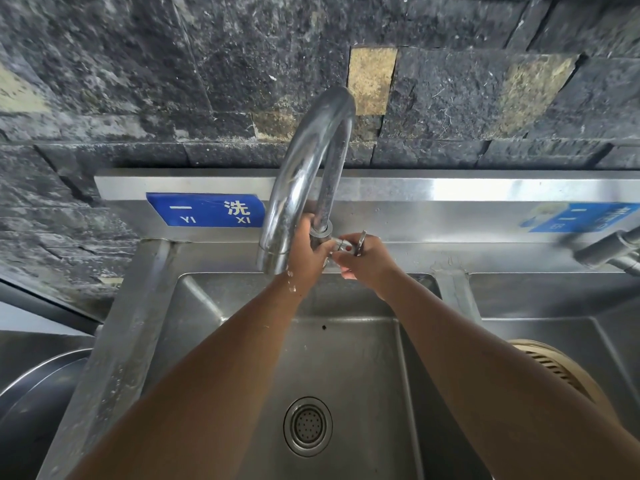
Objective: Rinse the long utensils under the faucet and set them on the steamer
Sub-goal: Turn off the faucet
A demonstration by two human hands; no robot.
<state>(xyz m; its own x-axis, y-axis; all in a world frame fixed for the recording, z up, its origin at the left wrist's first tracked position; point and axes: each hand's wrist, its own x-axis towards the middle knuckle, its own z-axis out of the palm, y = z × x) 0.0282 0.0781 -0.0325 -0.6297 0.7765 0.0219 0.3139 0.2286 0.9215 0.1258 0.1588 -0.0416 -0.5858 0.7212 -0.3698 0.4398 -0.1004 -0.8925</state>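
I see no long utensils in either hand or in the sink [214, 306]; the steamer [561, 372], I judge, is the slatted bamboo round at four o'clock in the neighbouring basin. My left hand [308, 251] wraps the base of the faucet [304, 174] at twelve o'clock, fingers curled closed round the pipe. My right hand [367, 259] pinches the valve handle [360, 242] just beside it, fingers shut on it. I'd brace the pipe and turn gently; no stream shows at the spout.
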